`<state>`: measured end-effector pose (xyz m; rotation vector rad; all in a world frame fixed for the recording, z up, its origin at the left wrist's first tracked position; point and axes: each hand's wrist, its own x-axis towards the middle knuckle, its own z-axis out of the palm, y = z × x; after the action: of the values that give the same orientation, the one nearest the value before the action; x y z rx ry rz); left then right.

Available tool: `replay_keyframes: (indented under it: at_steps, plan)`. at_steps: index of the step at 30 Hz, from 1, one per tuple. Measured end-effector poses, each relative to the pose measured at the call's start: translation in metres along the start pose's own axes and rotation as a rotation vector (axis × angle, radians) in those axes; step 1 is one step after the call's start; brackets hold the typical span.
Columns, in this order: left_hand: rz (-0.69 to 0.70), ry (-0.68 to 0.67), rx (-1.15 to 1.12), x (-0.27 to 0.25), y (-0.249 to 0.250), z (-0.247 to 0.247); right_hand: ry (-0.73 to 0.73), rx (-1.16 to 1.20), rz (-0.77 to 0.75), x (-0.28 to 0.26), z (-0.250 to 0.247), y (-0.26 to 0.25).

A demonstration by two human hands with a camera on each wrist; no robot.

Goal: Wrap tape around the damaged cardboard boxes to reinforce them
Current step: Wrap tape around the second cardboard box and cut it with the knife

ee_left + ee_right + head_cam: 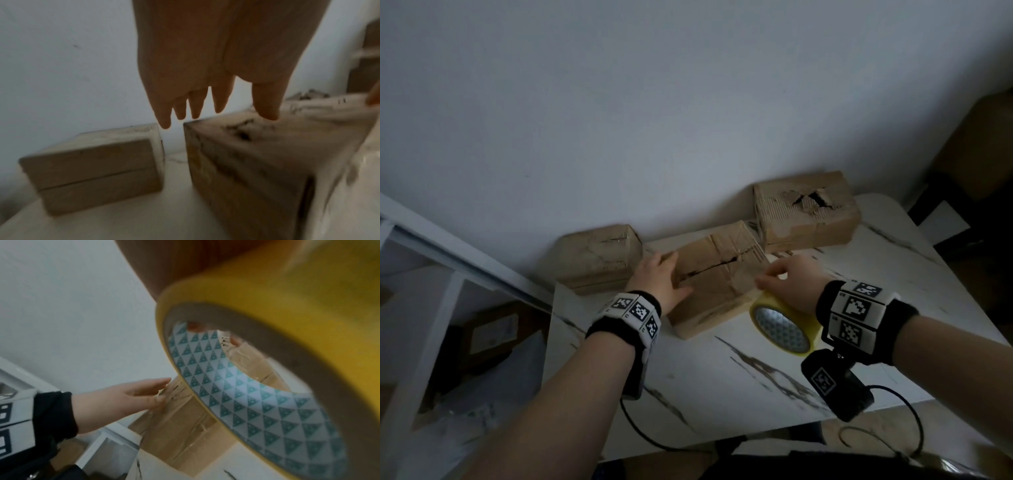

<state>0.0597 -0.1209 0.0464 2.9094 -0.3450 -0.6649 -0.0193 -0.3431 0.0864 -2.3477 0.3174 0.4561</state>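
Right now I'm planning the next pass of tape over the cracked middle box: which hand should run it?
Right. The right hand already grips the yellow tape roll at the middle box's right end. The left hand lies flat against its left end, well placed to steady it.

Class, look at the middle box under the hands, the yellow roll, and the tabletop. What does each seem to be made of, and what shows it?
Middle box: brown corrugated cardboard, matte, with a torn crack along its top and glossy clear tape strips.
Yellow roll: probably plastic packing tape, smooth, on a core with a printed triangle lining.
Tabletop: white with dark veins, marble-look; real stone or laminate cannot be told.
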Motion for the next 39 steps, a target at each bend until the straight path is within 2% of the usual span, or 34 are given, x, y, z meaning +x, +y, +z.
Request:
replay_keyframes:
  at_steps: [2, 7, 11, 15, 20, 21, 23, 25, 27, 28, 30, 34, 37, 39]
  plan:
    - [-0.027, -0.024, 0.051, -0.001, -0.007, 0.012, 0.038, -0.003, 0.018, 0.000, 0.006, -0.001]
    - [0.022, 0.091, 0.106, -0.006, -0.013, 0.012, 0.024, 0.016, 0.113, 0.004, 0.027, -0.002]
    - [-0.067, 0.073, 0.090, -0.025, -0.007, 0.011, 0.054, 0.051, 0.137, 0.008, 0.037, -0.008]
    - [-0.152, 0.006, 0.067, -0.046, -0.009, 0.021, 0.057, 0.007, 0.088, 0.014, 0.033, -0.017]
    - [-0.186, -0.106, 0.115, -0.056, -0.009, 0.021, -0.002, -0.148, 0.016, 0.014, 0.020, -0.028]
    - [-0.181, -0.098, 0.132, -0.058, -0.008, 0.018, 0.001, -0.206, 0.002, 0.012, 0.017, -0.030]
    - [-0.131, 0.026, 0.148, -0.059, -0.002, 0.010, 0.015, -0.349, -0.039, 0.008, 0.015, -0.035]
    - [0.018, 0.158, 0.020, -0.055, 0.008, 0.001, 0.039, -0.465, -0.081, 0.003, 0.017, -0.042]
    - [0.155, 0.126, -0.222, -0.049, 0.022, -0.009, 0.055, -0.504, -0.127, -0.001, 0.017, -0.048]
    - [0.178, 0.094, -0.332, -0.045, 0.029, -0.013, 0.055, -0.505, -0.143, -0.002, 0.016, -0.051]
    - [0.163, 0.092, -0.472, -0.041, 0.038, -0.019, 0.065, -0.498, -0.173, -0.005, 0.013, -0.056]
    - [0.173, 0.176, -0.556, -0.040, 0.040, -0.026, 0.111, -0.502, -0.211, -0.008, 0.003, -0.059]
    - [0.188, 0.159, -0.625, -0.039, 0.039, -0.034, 0.063, -0.463, -0.159, -0.003, 0.001, -0.053]
    - [0.198, 0.140, -0.594, -0.039, 0.037, -0.038, 0.035, -0.411, -0.096, 0.003, -0.001, -0.049]
